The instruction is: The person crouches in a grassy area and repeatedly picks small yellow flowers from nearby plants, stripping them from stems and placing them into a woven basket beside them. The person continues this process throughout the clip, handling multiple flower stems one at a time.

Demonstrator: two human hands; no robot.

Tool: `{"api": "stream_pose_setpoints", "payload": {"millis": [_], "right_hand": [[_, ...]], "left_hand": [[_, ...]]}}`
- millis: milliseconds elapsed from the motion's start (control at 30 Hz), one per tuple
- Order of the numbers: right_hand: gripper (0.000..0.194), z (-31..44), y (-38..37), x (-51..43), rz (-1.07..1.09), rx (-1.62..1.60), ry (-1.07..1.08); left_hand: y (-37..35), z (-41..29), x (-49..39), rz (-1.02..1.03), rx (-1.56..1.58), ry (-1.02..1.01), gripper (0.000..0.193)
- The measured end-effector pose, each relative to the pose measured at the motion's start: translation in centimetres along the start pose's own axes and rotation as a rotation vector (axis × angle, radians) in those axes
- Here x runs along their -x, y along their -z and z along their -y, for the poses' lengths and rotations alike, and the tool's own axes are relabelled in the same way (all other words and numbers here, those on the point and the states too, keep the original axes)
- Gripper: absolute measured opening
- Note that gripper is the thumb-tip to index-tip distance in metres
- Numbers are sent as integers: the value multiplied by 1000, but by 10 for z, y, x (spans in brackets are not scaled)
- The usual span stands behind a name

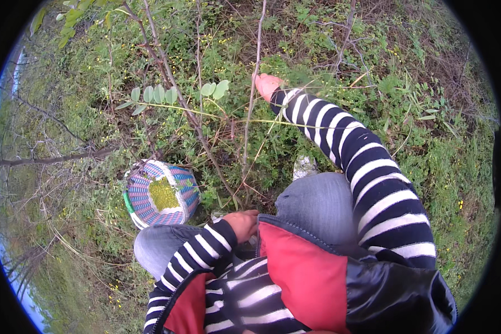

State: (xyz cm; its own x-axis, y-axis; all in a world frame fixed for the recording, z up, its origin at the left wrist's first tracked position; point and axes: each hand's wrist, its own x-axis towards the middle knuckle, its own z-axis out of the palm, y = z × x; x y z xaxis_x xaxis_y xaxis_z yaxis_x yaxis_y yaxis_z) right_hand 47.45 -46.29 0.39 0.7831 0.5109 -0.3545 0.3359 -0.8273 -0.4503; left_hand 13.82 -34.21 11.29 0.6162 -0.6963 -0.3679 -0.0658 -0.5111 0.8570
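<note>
My right hand (268,85) reaches forward into low green plants dotted with small yellow flower heads (291,51), beside a thin upright stem; its fingers are partly hidden, so I cannot tell what it holds. My left hand (243,225) is close to my body, between my knees, at the edge of the open jacket (300,267); its fingertips are hidden. To the left, a woven basket (185,190) in blue, pink and white stands tilted on the ground by my left knee, with a mass of small yellow-green flower heads (163,195) inside.
Thin woody stems (204,140) rise in front of me, and a leafy twig (167,104) crosses between them. A bare branch (50,160) juts in from the left towards the basket. Dry twigs (344,46) stand at the upper right. Dense weeds cover the slope.
</note>
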Motion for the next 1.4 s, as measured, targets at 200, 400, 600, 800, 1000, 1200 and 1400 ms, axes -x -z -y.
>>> {"api": "stream_pose_setpoints", "payload": {"millis": [200,400,600,800,1000,1200,1400], "right_hand": [[18,16,29,60,102,259,253],[10,10,32,145,156,-114,380],[12,33,96,201,211,97,423],[12,95,191,246,142,209,553],[17,164,223,263,-57,265,568],[19,181,205,253,-30,162,291],[32,178,197,231,229,-598,14]], "left_hand": [[24,-24,-9,-203,-8,-37,32],[59,-78,-29,-271,177,-164,26],[83,-118,-29,-620,328,-170,39],[110,-135,-36,-790,286,-312,63],[135,-135,-22,-577,642,-397,62],[150,-113,-13,-442,1006,-423,49],[144,-92,-8,-662,829,-297,25]]}}
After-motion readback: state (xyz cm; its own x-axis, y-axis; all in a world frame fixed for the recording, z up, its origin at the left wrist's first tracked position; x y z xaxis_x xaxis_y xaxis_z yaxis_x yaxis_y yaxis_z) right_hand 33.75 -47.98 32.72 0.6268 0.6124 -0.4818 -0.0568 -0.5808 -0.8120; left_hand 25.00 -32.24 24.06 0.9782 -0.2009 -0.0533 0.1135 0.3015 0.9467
